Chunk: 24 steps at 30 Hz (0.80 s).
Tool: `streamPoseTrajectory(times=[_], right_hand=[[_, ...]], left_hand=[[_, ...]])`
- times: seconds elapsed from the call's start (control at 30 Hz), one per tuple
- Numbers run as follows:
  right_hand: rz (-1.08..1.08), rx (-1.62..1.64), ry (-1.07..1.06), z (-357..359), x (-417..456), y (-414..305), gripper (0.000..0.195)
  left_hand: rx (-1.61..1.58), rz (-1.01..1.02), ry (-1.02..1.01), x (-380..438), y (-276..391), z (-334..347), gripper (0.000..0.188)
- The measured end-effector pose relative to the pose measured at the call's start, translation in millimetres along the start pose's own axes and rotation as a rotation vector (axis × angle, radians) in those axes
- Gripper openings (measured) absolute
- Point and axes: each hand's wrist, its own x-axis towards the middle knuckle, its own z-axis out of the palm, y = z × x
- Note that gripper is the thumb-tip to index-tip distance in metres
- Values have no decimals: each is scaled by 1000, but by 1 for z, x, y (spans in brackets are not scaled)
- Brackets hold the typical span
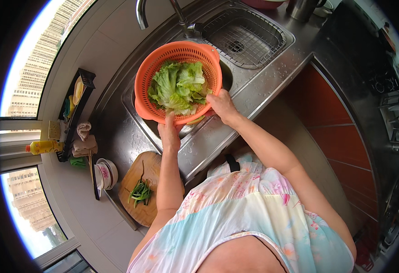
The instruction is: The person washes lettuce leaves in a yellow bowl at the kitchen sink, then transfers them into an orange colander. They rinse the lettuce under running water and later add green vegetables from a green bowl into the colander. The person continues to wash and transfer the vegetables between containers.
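Observation:
An orange plastic colander [147,78] is held up over the left basin [229,77] of the steel sink. Torn green lettuce leaves [178,85] lie inside it. My left hand [169,131] grips the near rim, thumb over the edge and fingers underneath. On the right near side, my right hand [222,106] holds the rim in the same way. Most of the basin is hidden beneath the colander; something yellowish-green shows just under its near edge, too covered to name.
The faucet [186,25] rises behind the colander. A wire rack [244,37] sits in the right basin. Cut green stalks [140,193] lie on a wooden cutting board [131,208] at left, near stacked bowls [106,174]. A black wall shelf [80,112] carries a yellow bottle [45,147].

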Motion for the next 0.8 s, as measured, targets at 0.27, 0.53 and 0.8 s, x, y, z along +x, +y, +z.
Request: streamPoseTrajectory(times=[0.27, 0.53, 0.8], right_hand=[[158, 60, -91, -25, 6, -51, 25], [25, -173, -332, -39, 81, -40, 23], [73, -122, -492, -36, 123, -31, 24]], left_hand=[[1013, 467, 146, -31, -15, -30, 42], [1242, 824, 451, -90, -41, 32, 49], [1115, 662, 721, -160, -111, 90, 46]])
